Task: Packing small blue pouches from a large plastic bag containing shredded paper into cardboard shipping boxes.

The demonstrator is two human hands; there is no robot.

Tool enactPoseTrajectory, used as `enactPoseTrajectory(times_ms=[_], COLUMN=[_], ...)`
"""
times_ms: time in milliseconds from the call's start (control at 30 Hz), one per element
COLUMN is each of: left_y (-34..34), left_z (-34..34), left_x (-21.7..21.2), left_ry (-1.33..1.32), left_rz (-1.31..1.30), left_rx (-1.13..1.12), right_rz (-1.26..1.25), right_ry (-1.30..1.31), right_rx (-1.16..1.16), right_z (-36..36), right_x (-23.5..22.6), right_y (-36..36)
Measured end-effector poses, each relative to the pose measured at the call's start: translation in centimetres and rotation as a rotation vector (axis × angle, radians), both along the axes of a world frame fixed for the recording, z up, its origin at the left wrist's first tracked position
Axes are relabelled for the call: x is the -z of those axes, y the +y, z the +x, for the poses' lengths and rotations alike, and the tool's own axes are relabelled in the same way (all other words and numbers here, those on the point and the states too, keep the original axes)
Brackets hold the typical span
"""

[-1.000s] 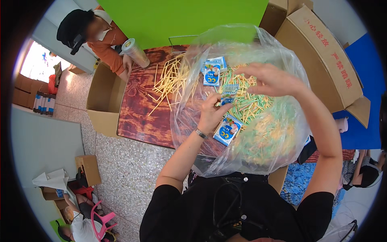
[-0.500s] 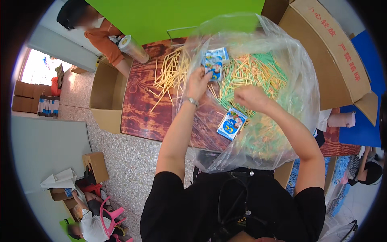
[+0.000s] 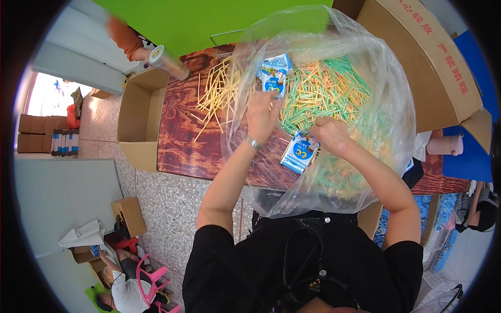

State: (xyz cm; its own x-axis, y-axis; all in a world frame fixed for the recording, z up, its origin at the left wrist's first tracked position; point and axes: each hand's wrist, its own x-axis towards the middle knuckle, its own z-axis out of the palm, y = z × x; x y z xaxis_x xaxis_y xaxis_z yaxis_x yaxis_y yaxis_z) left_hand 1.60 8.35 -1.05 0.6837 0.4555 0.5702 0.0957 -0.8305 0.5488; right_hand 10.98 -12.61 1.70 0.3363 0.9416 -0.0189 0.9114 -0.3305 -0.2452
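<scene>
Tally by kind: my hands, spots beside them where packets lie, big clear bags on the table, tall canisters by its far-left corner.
Hands (left hand, right hand): 2
Packet spots (upper spot, lower spot): 2
Big clear bag: 1
Tall canister: 1
Total: 6

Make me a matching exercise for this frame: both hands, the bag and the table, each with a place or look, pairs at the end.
1. Left hand
2. Right hand
3. Bag
4. Table

A. Clear, around the green and orange sticks
B. At the upper right corner of the lower packet
C. Reddish, with wood grain
D. At the lower edge of the upper packets

Pairs: 1-D, 2-B, 3-A, 4-C
</scene>
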Motion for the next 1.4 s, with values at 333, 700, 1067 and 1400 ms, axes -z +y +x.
enactPoseTrajectory(times_ms=[333,700,1067,1400], left_y=[-5.3,-7.1,-5.8,-6.8], left_z=[-3.9,-3.7,-1.5,0.2], left_x=[-2.4,-3.7,-3.5,-2.7], left_ry=[0.414,0.088,0.411,0.166], left_rz=[-0.752,0.073,-0.705,-0.796], left_rx=[0.419,0.132,0.398,0.350], right_rz=[0.325,0.231,0.344,0.228], right_ry=[0.482,-0.036,0.650,0.170], right_rx=[0.103,-0.017,0.102,0.270], right_z=[1.8,2.8,2.7,19.4], right_x=[-4.3,-4.6,-8.0,-0.7], right_y=[0.0,-1.6,-0.8,0.0])
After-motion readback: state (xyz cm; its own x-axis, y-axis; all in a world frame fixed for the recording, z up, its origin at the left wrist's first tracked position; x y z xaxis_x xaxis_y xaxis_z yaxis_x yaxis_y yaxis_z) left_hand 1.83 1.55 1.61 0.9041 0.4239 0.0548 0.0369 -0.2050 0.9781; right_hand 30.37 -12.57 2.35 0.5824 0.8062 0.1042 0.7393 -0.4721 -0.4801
